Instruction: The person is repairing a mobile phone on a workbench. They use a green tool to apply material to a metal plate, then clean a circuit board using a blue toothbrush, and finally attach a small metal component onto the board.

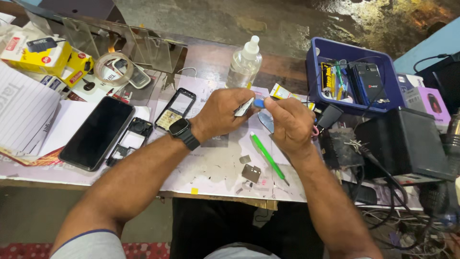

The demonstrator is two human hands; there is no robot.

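My left hand (221, 112), with a black watch on its wrist, pinches a small flat white and grey part (244, 107) above the worktable. My right hand (290, 122) meets it from the right and grips a small blue tool (259, 102) whose tip touches that part. Under the hands lie a green-handled screwdriver (266, 156) and small metal plates (250, 172) on a white mat (211, 163). A keypad phone front (176, 109) and a black phone frame (130, 140) lie left of my left hand.
A large black smartphone (97, 132) lies at the left near notepads and yellow boxes (45, 55). A clear squeeze bottle (244, 63) stands behind the hands. A blue tray (354, 79) of tools, a black box (405, 141) and tangled cables (397, 211) fill the right. A tape roll (108, 67) sits back left.
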